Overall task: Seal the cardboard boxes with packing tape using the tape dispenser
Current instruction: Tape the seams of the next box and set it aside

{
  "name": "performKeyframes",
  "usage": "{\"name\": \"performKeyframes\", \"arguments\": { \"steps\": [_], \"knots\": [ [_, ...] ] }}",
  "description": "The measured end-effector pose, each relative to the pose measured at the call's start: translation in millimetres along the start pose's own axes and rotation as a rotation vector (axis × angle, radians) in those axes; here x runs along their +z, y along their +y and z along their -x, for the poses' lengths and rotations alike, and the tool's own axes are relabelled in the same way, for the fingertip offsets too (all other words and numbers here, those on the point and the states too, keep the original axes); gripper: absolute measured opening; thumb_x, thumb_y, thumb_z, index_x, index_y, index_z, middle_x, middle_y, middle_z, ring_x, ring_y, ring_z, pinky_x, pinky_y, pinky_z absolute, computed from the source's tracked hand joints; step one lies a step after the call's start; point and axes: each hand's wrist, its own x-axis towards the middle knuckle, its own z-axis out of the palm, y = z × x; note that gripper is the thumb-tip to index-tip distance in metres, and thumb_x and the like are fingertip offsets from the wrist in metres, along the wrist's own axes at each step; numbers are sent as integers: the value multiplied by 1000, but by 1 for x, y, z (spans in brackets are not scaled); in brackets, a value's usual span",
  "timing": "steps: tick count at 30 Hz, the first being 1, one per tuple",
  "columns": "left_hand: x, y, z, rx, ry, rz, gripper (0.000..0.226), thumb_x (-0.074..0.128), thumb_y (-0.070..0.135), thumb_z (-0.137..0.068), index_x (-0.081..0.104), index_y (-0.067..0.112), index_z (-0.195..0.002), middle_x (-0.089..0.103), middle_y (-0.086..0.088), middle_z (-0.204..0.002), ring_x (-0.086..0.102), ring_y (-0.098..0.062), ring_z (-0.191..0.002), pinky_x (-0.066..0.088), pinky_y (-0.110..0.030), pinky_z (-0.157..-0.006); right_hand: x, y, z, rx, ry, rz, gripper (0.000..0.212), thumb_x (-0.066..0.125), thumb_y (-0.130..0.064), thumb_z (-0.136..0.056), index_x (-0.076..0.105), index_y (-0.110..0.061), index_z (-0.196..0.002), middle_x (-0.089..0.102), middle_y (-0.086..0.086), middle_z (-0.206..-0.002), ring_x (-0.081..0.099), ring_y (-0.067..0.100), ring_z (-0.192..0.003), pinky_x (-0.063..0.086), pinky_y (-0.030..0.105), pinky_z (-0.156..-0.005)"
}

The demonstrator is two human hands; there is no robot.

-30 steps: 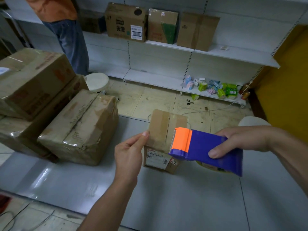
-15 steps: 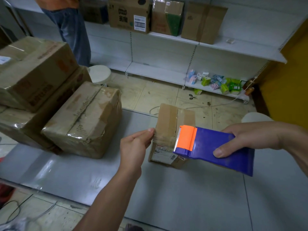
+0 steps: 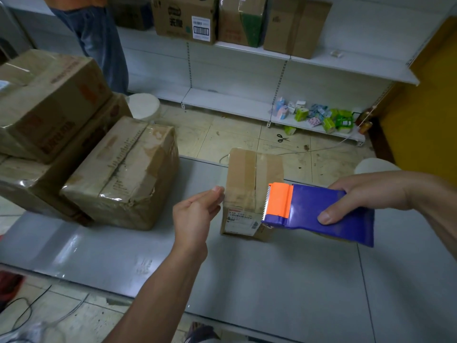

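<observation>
**Work position.** A small brown cardboard box (image 3: 249,169) stands on the grey glossy surface (image 3: 272,280). A white printed label covers its near face. Brown tape runs along its top seam.

**Right hand.** The right hand (image 3: 371,191) is to the right of the small box. Its grip is closed round a blue plastic tape dispenser (image 3: 321,209), with the thumb on the upper face and the fingers wrapped over the far edge. The dispenser's orange serrated cutter head (image 3: 278,200) points left and overlaps the box's near right corner. Contact with the box cannot be confirmed.

**Left hand.** The left hand (image 3: 193,219) is at the left of the small box. Its fingers are extended and held together, with the tips at the box's upper left edge. Whether this grip pinches a tape end cannot be told.

**Surroundings.**
- Left of the small box: a larger taped carton (image 3: 123,174) lies on the surface, and beyond it are two stacked cartons (image 3: 47,102).
- Behind the small box: black scissors (image 3: 282,138) lie on the tiled floor.
- Further behind: white shelving (image 3: 235,105) carries coloured packets (image 3: 319,115) low down and several cartons higher up.
</observation>
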Motion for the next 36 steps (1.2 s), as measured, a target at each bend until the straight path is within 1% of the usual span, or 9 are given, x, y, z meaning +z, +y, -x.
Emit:
{"name": "performKeyframes", "arguments": {
  "steps": [10, 18, 20, 22, 25, 28, 33, 34, 36],
  "knots": [
    [1, -13, -4, -27, 52, 16, 9, 70, 10, -87, 76, 7, -93, 77, -5, -90, 72, -16, -94, 54, -25, -83, -3, -2, -13, 47, -23, 28, 68, 79, -49, -48, 70, -12, -104, 76, 4, -95, 72, 23, -89, 53, 27, -75],
    [-5, -30, -3, 23, -29, -163, 12, 65, 32, -92, 75, 30, -99, 75, 17, -95, 63, -4, -107, 45, -22, -91, -1, -7, -21, 77, -3, 59, 54, 76, -41, -57, 70, -10, -100, 76, 7, -94, 72, 27, -90, 53, 23, -67],
    [-6, -37, -3, -2, -62, -213, 33, 60, 35, -95, 64, 27, -127, 67, 16, -117, 58, -6, -115, 42, -25, -97, -2, -8, -20, 77, -6, 63, 52, 76, -40, -57, 70, -10, -99, 76, 7, -94, 72, 27, -89, 53, 22, -65],
    [-11, -50, -5, -85, -73, -299, 60, 56, 44, -95, 37, 26, -150, 49, 5, -143, 47, -13, -127, 38, -34, -105, -1, -7, -19, 76, 3, 57, 51, 76, -40, -56, 70, -11, -98, 76, 7, -93, 72, 26, -89, 53, 21, -63],
    [-24, -59, -13, -65, -23, -449, 74, 58, 51, -91, 24, 28, -154, 30, 2, -159, 33, -19, -143, 31, -41, -114, -1, -5, -18, 69, 8, 58, 50, 77, -40, -56, 71, -12, -97, 76, 6, -92, 72, 25, -87, 53, 22, -65],
    [-25, -38, -19, 114, 73, -430, 60, 50, 42, -99, 29, 26, -153, 31, 3, -158, 33, -14, -142, 26, -29, -112, 0, -5, -19, 68, -4, 63, 49, 77, -41, -57, 71, -13, -96, 76, 5, -92, 72, 25, -87, 53, 22, -66],
    [10, -3, -22, 203, -217, -554, 64, 25, 64, -97, 7, 43, -154, 10, 13, -163, 16, -10, -146, 18, -42, -119, -1, -5, -19, 73, -2, 56, 51, 77, -40, -56, 70, -12, -98, 76, 6, -93, 73, 24, -86, 53, 23, -67],
    [16, -6, -19, 152, -281, -557, 64, 18, 65, -96, 10, 41, -155, 14, 9, -163, 18, -12, -147, 17, -39, -119, -1, -4, -19, 69, -1, 52, 49, 77, -39, -56, 71, -12, -96, 76, 6, -92, 73, 23, -83, 53, 23, -66],
    [20, -22, -16, 5, -376, -412, 62, 11, 65, -96, 45, 40, -142, 54, 5, -143, 47, -14, -134, 30, -33, -112, 0, -4, -18, 63, -15, 52, 46, 77, -39, -57, 71, -13, -94, 76, 7, -92, 72, 22, -81, 53, 23, -66]
  ]
}}
